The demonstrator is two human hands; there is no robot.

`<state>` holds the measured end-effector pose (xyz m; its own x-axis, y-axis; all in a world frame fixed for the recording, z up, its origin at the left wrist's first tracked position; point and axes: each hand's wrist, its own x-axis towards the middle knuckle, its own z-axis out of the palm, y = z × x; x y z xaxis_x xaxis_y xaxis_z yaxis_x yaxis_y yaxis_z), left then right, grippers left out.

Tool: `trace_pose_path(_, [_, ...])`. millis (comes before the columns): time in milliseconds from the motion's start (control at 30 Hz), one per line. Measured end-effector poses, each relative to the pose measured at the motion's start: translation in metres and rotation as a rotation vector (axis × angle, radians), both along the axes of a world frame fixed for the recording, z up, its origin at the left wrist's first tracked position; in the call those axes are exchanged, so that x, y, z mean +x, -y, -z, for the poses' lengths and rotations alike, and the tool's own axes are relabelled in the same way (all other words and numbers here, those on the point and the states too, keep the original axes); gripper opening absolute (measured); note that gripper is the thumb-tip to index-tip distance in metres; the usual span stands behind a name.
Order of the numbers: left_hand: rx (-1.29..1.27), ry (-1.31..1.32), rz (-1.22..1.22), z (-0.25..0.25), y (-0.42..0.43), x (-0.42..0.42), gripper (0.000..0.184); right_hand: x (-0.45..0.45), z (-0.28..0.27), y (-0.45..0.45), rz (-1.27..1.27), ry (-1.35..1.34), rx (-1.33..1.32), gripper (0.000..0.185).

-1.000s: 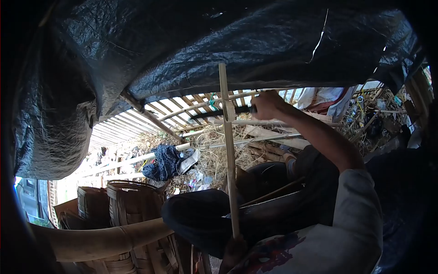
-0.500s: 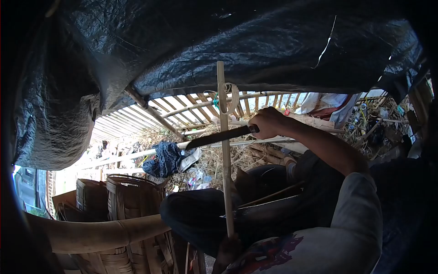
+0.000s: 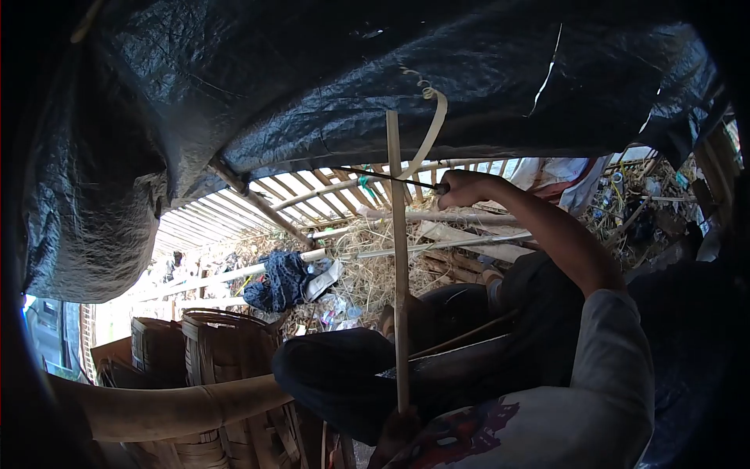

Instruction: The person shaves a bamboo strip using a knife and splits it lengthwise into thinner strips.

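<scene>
My right hand (image 3: 466, 190) is closed round the handle of a long dark knife (image 3: 383, 177). The blade lies across an upright bamboo strip (image 3: 401, 273), seen edge-on. From the blade a thin curled shaving (image 3: 434, 129) rises to the right of the strip's top end. Low in the view, my left hand (image 3: 401, 428) is closed round the strip's lower end, in shadow. The strip stands in front of my bent leg in dark trousers.
Black plastic sheeting (image 3: 312, 86) hangs across the top. Behind are bamboo slats, a dark blue cloth (image 3: 277, 280) and dry shavings (image 3: 375, 273). A thick bamboo pole (image 3: 180, 413) and woven baskets (image 3: 226, 344) stand at the lower left.
My right hand first lowered the knife along the strip, then raised it again. The blade turned edge-on, and the shaving now stretches upward in a longer curl.
</scene>
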<state>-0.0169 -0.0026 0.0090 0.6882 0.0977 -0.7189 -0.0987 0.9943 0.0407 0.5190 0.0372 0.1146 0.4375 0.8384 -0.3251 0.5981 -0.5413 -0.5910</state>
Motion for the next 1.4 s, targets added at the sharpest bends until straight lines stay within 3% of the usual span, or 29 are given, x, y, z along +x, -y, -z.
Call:
trace_pose_path(33, [-0.005, -0.019, -0.006, -0.003, -0.001, -0.009, 0.028, -0.002, 0.003, 0.001, 0.022, -0.345, -0.048, 0.031])
trace_pose_path(67, [-0.090, 0.097, -0.015, -0.002, -0.004, -0.011, 0.029, -0.006, 0.007, -0.001, 0.016, -0.349, -0.051, 0.031])
trace_pose_path(133, [-0.171, 0.223, -0.024, -0.004, -0.008, -0.004, 0.030, -0.017, 0.017, -0.001, -0.063, -0.005, 0.029, 0.029])
trace_pose_path(167, [-0.069, 0.056, -0.014, -0.010, -0.006, -0.001, 0.029, -0.025, 0.036, 0.000, -0.037, 0.268, 0.201, 0.026])
trace_pose_path(200, [0.037, -0.108, 0.000, -0.017, -0.006, 0.004, 0.028, -0.033, 0.032, 0.001, -0.037, 0.268, 0.203, 0.026])
trace_pose_path(300, [0.209, -0.196, 0.060, -0.032, -0.005, 0.016, 0.026, -0.053, 0.029, 0.007, -0.450, 0.614, 0.250, 0.017])
trace_pose_path(333, [0.209, -0.196, 0.063, -0.020, -0.008, 0.010, 0.026, -0.060, 0.032, 0.007, -0.504, 0.622, 0.315, 0.020])
trace_pose_path(400, [-0.179, 0.324, 0.080, 0.016, -0.015, -0.005, 0.024, -0.061, 0.030, 0.001, -0.580, 0.675, 0.311, 0.020])
trace_pose_path(433, [-0.179, 0.319, 0.080, 0.011, -0.013, -0.006, 0.024, -0.050, 0.022, 0.001, -0.504, 0.685, 0.296, 0.020])
trace_pose_path(467, [-0.016, 0.182, 0.055, 0.005, -0.008, -0.006, 0.024, -0.031, 0.010, -0.001, -0.429, 0.695, 0.279, 0.021])
trace_pose_path(500, [0.143, 0.040, 0.032, -0.004, -0.004, -0.007, 0.025, -0.008, -0.007, -0.006, -0.218, 0.656, 0.111, 0.022])
trace_pose_path(533, [0.137, 0.032, 0.037, -0.015, -0.010, 0.001, 0.025, 0.006, -0.017, -0.007, -0.007, 0.611, -0.059, 0.024])
trace_pose_path(600, [-0.245, 0.073, 0.023, -0.036, -0.032, 0.026, 0.022, 0.000, -0.012, -0.010, 0.056, 0.545, -0.067, 0.027])
trace_pose_path(667, [-0.113, 0.102, 0.079, -0.015, -0.026, 0.021, 0.021, 0.009, 0.002, -0.013, 0.061, 0.530, 0.048, 0.031])
trace_pose_path(733, [0.262, -0.048, 0.118, -0.014, -0.020, 0.012, 0.020, -0.005, -0.011, -0.005, 0.013, 0.154, 0.095, 0.027])
trace_pose_path(767, [0.256, -0.056, 0.121, -0.023, -0.019, 0.012, 0.020, -0.011, -0.009, -0.003, 0.112, -0.321, 0.066, 0.028])
trace_pose_path(800, [0.238, -0.172, 0.155, -0.031, -0.018, 0.013, 0.020, -0.015, 0.000, -0.002, 0.099, -0.598, 0.095, 0.029])
trace_pose_path(867, [0.215, -0.379, 0.224, -0.040, -0.022, 0.022, 0.022, -0.037, 0.010, -0.003, 0.168, -0.509, 0.167, 0.028])
trace_pose_path(900, [0.215, -0.376, 0.223, -0.034, -0.025, 0.019, 0.022, -0.042, 0.014, -0.001, 0.001, -0.197, 0.230, 0.025])
trace_pose_path(967, [-0.104, 0.145, 0.139, -0.015, -0.032, 0.008, 0.023, -0.064, 0.007, 0.006, -0.271, 0.269, 0.162, 0.019])
trace_pose_path(1000, [-0.105, 0.145, 0.134, -0.014, -0.030, 0.006, 0.023, -0.071, 0.010, 0.009, -0.424, 0.439, 0.148, 0.019])
trace_pose_path(1100, [-0.171, 0.322, 0.119, -0.012, -0.030, 0.005, 0.023, -0.080, 0.021, 0.011, -0.540, 0.510, 0.235, 0.021])
trace_pose_path(1167, [-0.074, 0.198, 0.093, -0.016, -0.026, -0.001, 0.022, -0.042, 0.021, 0.003, -0.480, 0.692, 0.261, 0.023])
trace_pose_path(1200, [-0.032, 0.134, 0.079, -0.019, -0.020, -0.005, 0.022, -0.006, 0.013, 0.000, -0.202, 0.689, 0.193, 0.026])
trace_pose_path(1233, [0.008, 0.067, 0.069, -0.022, -0.016, -0.011, 0.023, 0.022, -0.011, 0.002, -0.112, 0.716, -0.027, 0.026])
trace_pose_path(1267, [0.059, 0.001, 0.061, -0.025, -0.017, -0.017, 0.025, 0.023, -0.013, 0.004, -0.016, 0.634, -0.042, 0.027])
trace_pose_path(1333, [0.053, 0.080, 0.053, -0.012, -0.018, -0.022, 0.027, 0.023, 0.006, 0.005, 0.064, 0.696, 0.193, 0.025])
trace_pose_path(1400, [0.018, 0.220, 0.065, 0.011, -0.017, -0.031, 0.032, 0.023, 0.011, 0.004, -0.001, 0.691, 0.151, 0.026])
